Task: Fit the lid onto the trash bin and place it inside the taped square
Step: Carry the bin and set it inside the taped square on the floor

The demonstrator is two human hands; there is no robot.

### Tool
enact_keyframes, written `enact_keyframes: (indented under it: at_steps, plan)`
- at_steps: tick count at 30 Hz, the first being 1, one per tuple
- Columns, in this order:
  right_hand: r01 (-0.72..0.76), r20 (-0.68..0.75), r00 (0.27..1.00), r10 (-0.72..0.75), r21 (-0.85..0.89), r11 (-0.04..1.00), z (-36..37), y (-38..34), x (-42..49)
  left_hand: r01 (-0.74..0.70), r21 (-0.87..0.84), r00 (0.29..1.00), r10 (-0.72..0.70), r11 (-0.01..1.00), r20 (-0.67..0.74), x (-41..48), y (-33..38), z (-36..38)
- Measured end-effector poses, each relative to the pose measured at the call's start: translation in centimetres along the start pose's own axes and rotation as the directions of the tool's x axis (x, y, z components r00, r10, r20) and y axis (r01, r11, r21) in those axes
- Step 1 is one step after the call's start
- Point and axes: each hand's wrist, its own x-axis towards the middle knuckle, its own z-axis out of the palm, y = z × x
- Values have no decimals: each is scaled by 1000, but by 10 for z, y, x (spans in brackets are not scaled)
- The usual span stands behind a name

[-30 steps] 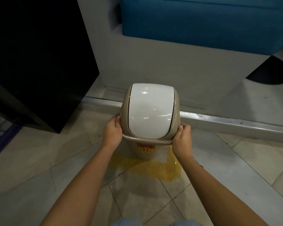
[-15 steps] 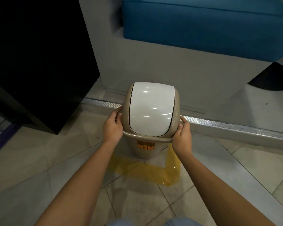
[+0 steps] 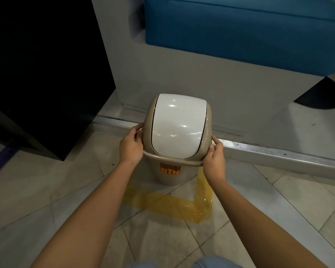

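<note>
A beige trash bin (image 3: 170, 175) with an orange "BIN" sticker stands on the tiled floor, its base within the yellow taped square (image 3: 170, 206). Its beige lid with a white swing flap (image 3: 179, 125) sits on top of the bin. My left hand (image 3: 131, 148) grips the rim on the bin's left side. My right hand (image 3: 214, 158) grips the rim on the right side. Both forearms reach in from the bottom of the view. The far side of the taped square is hidden behind the bin.
A metal floor strip (image 3: 278, 151) runs just behind the bin along a grey raised base (image 3: 201, 78). A black cabinet (image 3: 43, 70) stands at the left. A blue cushioned seat (image 3: 240, 26) sits above the base at the back.
The bin has moved slightly away from me and down, so more of the yellow tape shows in front of it. Both hands stayed on its rim.
</note>
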Motion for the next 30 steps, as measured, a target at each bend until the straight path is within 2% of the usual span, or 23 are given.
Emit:
enact_keyframes:
  at_steps: [6,12,18,30]
  plan:
    - [-92,-17,995,95,122,988,2,0,0,31,9,999,-31,999,9,-10,-7,-3]
    - [-62,-1,998,62,47,997,15,-2,-2,64,44,997,-62,997,-38,-5,-9,-8]
    - [-17,0,1000,17,8,1000,18,-3,-3,48,51,999,-48,998,-9,-1,-11,-11]
    - [-5,26,1000,5,-2,1000,17,-2,1,64,-104,998,-60,993,33,3,-13,-8]
